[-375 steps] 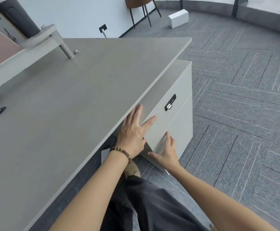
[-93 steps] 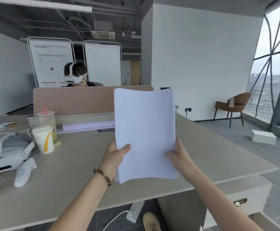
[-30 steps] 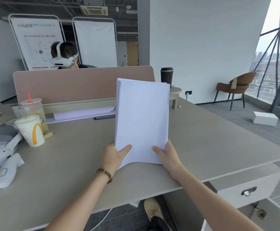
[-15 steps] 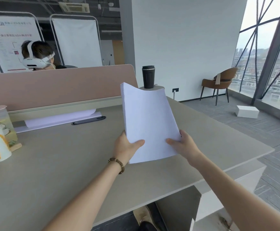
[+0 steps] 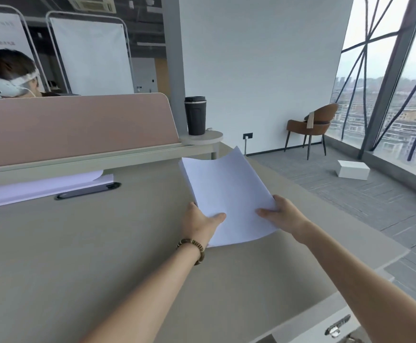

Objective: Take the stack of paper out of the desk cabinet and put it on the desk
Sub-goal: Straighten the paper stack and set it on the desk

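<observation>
A stack of white paper (image 5: 226, 191) is tilted low over the grey desk (image 5: 103, 256), its far edge curled up and its near edge close to the surface. My left hand (image 5: 199, 225), a bead bracelet on the wrist, grips the stack's near left corner with the thumb on top. My right hand (image 5: 282, 215) grips the near right edge. The desk cabinet (image 5: 325, 328) shows at the bottom right under the desk edge, with its lock latch visible.
A pink divider (image 5: 78, 125) runs along the desk's back, with another white sheet (image 5: 36, 188) and a dark pen (image 5: 88, 190) before it. A black tumbler (image 5: 195, 115) stands on a small round shelf. A person wearing a headset (image 5: 1, 75) sits beyond. A brown chair (image 5: 311, 127) and white box (image 5: 353, 169) are on the floor.
Both hands have lowered the stack from upright towards flat over the desk, and moved it forward and right. The view has tipped downward.
</observation>
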